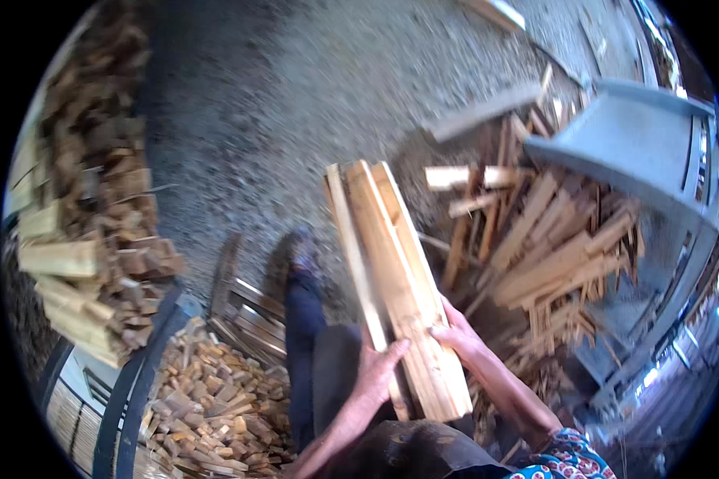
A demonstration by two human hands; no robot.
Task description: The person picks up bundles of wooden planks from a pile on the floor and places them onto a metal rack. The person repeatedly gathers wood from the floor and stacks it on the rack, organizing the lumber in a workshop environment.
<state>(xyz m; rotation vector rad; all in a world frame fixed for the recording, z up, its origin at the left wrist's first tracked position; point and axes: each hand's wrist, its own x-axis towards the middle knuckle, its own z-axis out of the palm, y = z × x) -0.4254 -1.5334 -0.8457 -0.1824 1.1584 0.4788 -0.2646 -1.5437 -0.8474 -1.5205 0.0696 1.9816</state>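
Observation:
A bundle of several long, pale wood strips [395, 279] lies lengthwise between my hands, its far end tilted up and away from me. My left hand [379, 367] is closed on the bundle's left side near its close end, thumb on top. On the opposite side my right hand [454, 331] grips it, thumb also laid over the top face. The undersides of the strips and most of my fingers are hidden.
To the right, loose wood offcuts [551, 239] are heaped below a blue-grey metal chute [639, 128]. Stacked wood [112, 231] rises on the left. Small wood blocks [216, 399] fill a bin at lower left. Ahead stretches a gravelly grey floor [295, 96].

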